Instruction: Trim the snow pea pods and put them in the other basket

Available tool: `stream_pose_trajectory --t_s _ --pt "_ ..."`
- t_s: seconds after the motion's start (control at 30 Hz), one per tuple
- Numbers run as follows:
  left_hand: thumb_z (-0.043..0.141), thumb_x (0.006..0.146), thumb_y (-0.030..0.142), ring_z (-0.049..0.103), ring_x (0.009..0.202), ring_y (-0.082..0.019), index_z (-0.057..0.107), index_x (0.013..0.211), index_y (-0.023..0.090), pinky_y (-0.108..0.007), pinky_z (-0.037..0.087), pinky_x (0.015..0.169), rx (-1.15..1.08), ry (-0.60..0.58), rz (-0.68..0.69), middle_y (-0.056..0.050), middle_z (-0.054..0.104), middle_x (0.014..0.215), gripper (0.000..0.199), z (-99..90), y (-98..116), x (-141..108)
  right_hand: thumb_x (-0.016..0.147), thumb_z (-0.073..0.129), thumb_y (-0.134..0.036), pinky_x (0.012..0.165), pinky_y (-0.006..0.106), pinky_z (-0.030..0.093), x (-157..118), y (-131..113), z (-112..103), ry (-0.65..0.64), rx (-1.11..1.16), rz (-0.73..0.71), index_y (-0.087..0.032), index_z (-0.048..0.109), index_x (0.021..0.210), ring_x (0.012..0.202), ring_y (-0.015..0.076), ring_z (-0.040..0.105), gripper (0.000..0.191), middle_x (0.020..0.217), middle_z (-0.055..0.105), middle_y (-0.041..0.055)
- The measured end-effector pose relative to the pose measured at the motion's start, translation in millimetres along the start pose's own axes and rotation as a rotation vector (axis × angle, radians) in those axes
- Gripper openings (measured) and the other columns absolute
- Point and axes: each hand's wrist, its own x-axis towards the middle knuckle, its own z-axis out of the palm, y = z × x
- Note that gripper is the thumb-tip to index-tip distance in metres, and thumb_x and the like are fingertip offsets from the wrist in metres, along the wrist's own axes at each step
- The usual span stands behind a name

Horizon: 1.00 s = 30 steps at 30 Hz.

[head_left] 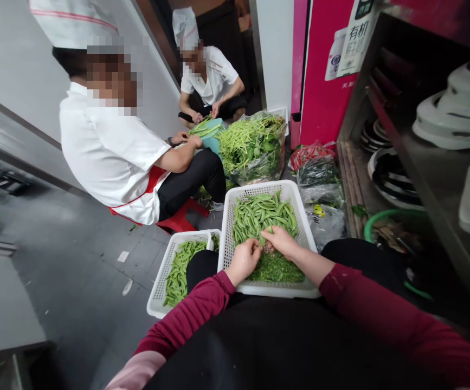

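Note:
Over the white plastic basket (227, 233) on my lap, both my hands are close together with the fingertips nearly meeting. My right hand (282, 241) pinches a green pea pod (268, 231) between thumb and fingers. My left hand (244, 260) is closed in a pinch just beside it; what lies between its fingertips is too small to make out. Whole pea pods (255, 213) fill the far half of the basket. Small green trimmings (277, 269) lie in the near half, under my hands.
A second white basket (157, 290) with pea pods (181, 271) stands on the floor at left. Two co-workers in white sit ahead, handling long green vegetables (206, 129) beside a heaped bag of greens (255, 142). Bagged produce (318, 173), a green-rimmed bin (371, 225) and metal shelving (417, 162) line the right.

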Motion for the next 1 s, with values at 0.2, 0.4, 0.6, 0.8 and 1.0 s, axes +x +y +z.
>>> stream_pose_trajectory --t_s 0.2,0.4,0.6,0.8,1.0 --pt "0.043 0.082 0.018 0.056 0.076 -0.014 0.057 0.088 0.015 -0.025 0.044 0.071 0.03 0.101 0.164 -0.005 0.061 0.079 0.016 -2.1 -4 -5 0.083 0.042 -0.024 0.033 0.016 0.03 -5 -2 -3 -0.001 0.044 -0.006 -0.018 0.043 0.073 0.03 0.007 0.04 0.012 0.038 0.046 -0.0074" --pt "0.033 0.084 0.019 0.054 0.07 -0.015 0.055 0.086 0.013 -0.026 0.043 0.067 0.121 -0.059 0.254 -0.007 0.058 0.076 0.022 -4.3 6 -13 0.079 0.047 -0.022 0.032 0.016 0.024 -11 -1 -3 -0.122 -0.003 -0.023 -0.019 0.043 0.069 0.028 0.0056 0.032 0.011 0.035 0.036 -0.0104" --pt "0.035 0.082 0.02 0.054 0.064 -0.012 0.054 0.082 0.016 -0.022 0.042 0.064 0.001 0.033 -0.122 -0.003 0.057 0.068 0.02 -18.2 -10 -6 0.076 0.05 -0.026 0.033 0.016 0.021 -15 -7 -16 -0.284 -0.114 -0.068 -0.019 0.045 0.07 0.031 0.0041 0.028 0.011 0.041 0.037 -0.0102" --pt "0.04 0.078 0.015 0.055 0.067 -0.012 0.053 0.097 0.017 -0.024 0.044 0.068 0.051 -0.013 -0.263 -0.003 0.058 0.082 0.024 -44.3 -29 -8 0.076 0.049 -0.03 0.031 0.015 0.021 -14 -12 -38 -0.342 -0.083 -0.032 -0.02 0.042 0.071 0.03 0.0042 0.024 0.014 0.039 0.03 -0.0117" --pt "0.034 0.085 0.026 0.055 0.08 -0.017 0.05 0.106 0.017 -0.028 0.044 0.072 0.354 -0.285 0.122 -0.009 0.053 0.098 0.028 -32.3 11 -18 0.075 0.051 -0.037 0.03 0.016 0.025 -20 -12 -37 -0.528 -0.243 -0.058 -0.019 0.045 0.072 0.031 0.0041 0.032 0.019 0.05 0.047 -0.0076"
